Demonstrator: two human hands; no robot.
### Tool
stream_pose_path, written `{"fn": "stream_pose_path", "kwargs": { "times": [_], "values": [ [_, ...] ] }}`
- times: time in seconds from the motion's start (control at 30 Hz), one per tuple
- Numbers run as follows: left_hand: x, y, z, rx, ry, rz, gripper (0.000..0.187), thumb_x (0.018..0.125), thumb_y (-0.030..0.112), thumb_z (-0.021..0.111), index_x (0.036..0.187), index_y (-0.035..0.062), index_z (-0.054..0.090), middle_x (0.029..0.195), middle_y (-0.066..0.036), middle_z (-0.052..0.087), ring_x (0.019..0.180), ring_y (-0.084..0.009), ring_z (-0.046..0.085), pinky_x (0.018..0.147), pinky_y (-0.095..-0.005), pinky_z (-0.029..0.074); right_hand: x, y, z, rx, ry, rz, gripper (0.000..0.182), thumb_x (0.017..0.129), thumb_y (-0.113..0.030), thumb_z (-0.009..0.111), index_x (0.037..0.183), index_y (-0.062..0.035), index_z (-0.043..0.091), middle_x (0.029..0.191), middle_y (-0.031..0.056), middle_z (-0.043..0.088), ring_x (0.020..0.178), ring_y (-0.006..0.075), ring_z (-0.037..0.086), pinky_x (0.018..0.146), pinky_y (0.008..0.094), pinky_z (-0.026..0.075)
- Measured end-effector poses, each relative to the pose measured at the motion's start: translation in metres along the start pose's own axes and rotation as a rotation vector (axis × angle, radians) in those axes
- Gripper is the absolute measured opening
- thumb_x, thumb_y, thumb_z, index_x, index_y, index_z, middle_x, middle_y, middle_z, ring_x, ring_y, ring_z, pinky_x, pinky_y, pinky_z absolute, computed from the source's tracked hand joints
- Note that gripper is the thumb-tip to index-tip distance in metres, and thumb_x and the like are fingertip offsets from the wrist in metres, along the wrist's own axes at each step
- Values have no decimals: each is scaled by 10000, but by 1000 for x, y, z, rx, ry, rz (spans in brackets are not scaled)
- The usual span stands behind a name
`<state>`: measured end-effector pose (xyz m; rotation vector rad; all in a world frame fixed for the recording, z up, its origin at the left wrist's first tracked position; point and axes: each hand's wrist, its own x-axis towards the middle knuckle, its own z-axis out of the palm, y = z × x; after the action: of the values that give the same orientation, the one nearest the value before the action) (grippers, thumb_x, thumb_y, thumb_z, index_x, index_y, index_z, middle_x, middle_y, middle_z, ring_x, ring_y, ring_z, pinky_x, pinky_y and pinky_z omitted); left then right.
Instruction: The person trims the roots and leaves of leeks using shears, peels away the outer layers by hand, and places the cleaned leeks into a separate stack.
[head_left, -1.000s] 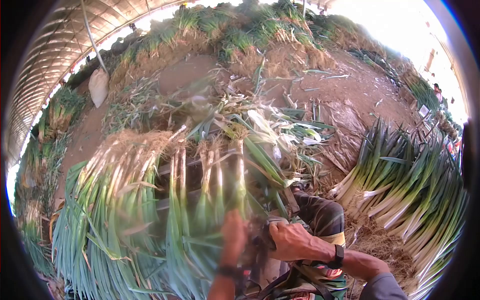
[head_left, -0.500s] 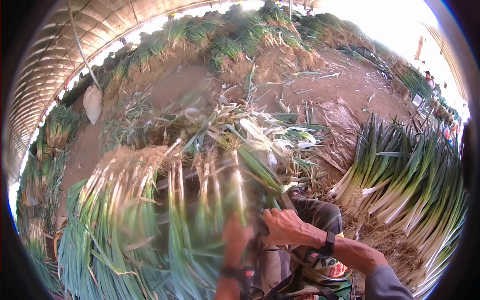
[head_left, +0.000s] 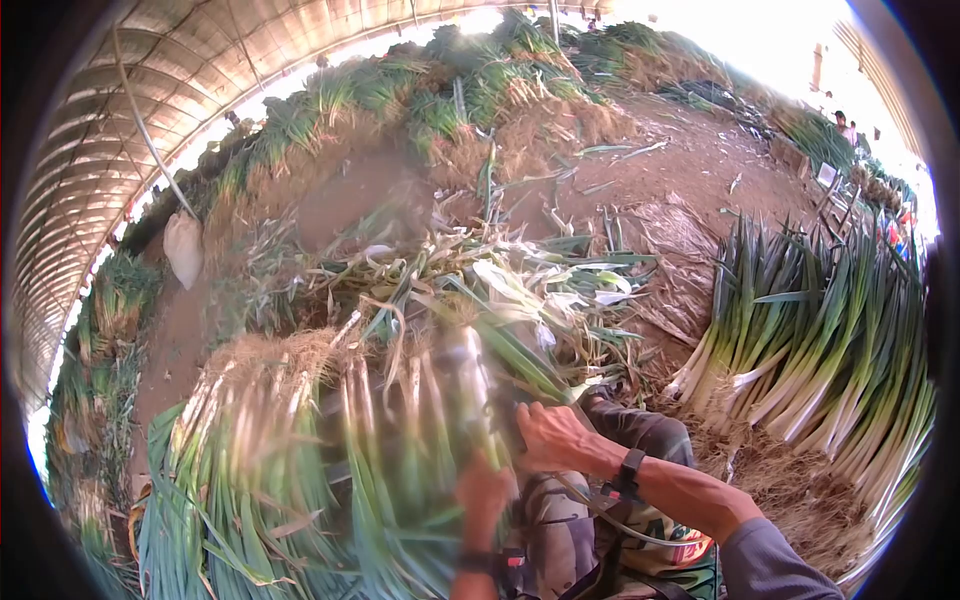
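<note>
The left grip, blurred, looks closed round the green of a leek, whose white shaft extends just beyond it; the right grip is clenched on a blurred dark thing. The leek should be light, firm-shafted but easily bruised, floppy-leaved, perhaps slick: best held where green meets white.

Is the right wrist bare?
No, a dark band circles it, just behind the right hand.

A grey sleeve, black wrist straps and dark camouflage-patterned trousers are worn.
</note>
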<state>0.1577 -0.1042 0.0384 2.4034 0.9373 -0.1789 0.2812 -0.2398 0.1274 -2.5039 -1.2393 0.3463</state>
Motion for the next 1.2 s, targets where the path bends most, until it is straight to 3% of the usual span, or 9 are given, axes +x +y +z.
{"fn": "stream_pose_path", "kwargs": {
  "times": [0.33, 0.43, 0.63, 0.77, 0.8, 0.9, 0.93, 1.03, 1.2],
  "values": [
    [28, -23, 41, -147, 133, 52, 520, 920, 504, 600, 1183, 57, 631, 1033, -260, 714, 1010, -458, 679, 890, -512, 527, 40, 18, 13, -52, 141, -48, 614, 751, -370, 696, 1112, 106, 553, 1006, 297, 647, 864, 454, 669, 745, 497, 557],
    [32, -24, 48, -319, 265, 131, 495, 936, 463, 609, 1154, 20, 638, 1019, -279, 709, 998, -471, 680, 868, -507, 540, 48, 21, 1, -3, 105, 2, 621, 741, -384, 712, 1108, 95, 565, 981, 282, 658, 840, 446, 675, 730, 499, 557],
    [38, -18, 27, -491, 150, 99, 501, 906, 379, 657, 1188, -31, 600, 983, -302, 702, 932, -473, 690, 813, -514, 545, -5, 8, -47, 67, -59, -11, 598, 731, -385, 740, 1093, 66, 586, 916, 242, 673, 805, 430, 679, 708, 499, 553],
    [44, -18, 25, -310, 334, 243, 537, 853, 360, 732, 1163, -49, 576, 966, -281, 708, 906, -426, 705, 779, -485, 547, -66, 11, -64, 65, -238, -72, 624, 735, -409, 758, 1121, 47, 577, 935, 224, 662, 833, 421, 675, 708, 489, 546],
    [23, 9, -3, -447, 224, 140, 445, 820, 240, 705, 1130, -47, 566, 1025, -300, 669, 976, -487, 653, 840, -521, 520, -78, 9, -70, 74, -227, -62, 626, 734, -413, 761, 1118, 45, 573, 935, 221, 657, 834, 422, 674, 707, 490, 543],
    [16, 21, -15, -387, 81, 97, 545, 788, 271, 763, 1184, -50, 570, 1075, -315, 666, 1015, -490, 649, 871, -518, 515, -98, 6, -79, 101, -166, -51, 625, 731, -420, 768, 1103, 38, 562, 935, 216, 644, 834, 425, 669, 701, 495, 536],
    [17, 25, -9, -319, 104, 63, 687, 763, 303, 804, 1286, -47, 529, 1113, -314, 667, 1068, -487, 643, 920, -520, 508, -101, 6, -78, 110, -127, -60, 619, 731, -420, 768, 1093, 37, 559, 934, 217, 641, 830, 426, 667, 698, 498, 534],
    [19, 17, 12, -205, 98, 125, 769, 751, 332, 822, 1338, -32, 482, 1132, -312, 667, 1079, -491, 639, 939, -524, 511, -99, 5, -76, 79, -89, -77, 621, 727, -417, 769, 1093, 39, 559, 947, 221, 639, 837, 425, 669, 702, 498, 535],
    [20, 11, 13, -299, 86, 144, 705, 831, 319, 759, 1372, -22, 461, 1152, -304, 657, 1091, -490, 622, 945, -535, 500, -80, 5, -71, 54, -97, -75, 642, 705, -394, 781, 1113, 51, 563, 943, 225, 638, 846, 422, 669, 713, 493, 539]
  ]
}}
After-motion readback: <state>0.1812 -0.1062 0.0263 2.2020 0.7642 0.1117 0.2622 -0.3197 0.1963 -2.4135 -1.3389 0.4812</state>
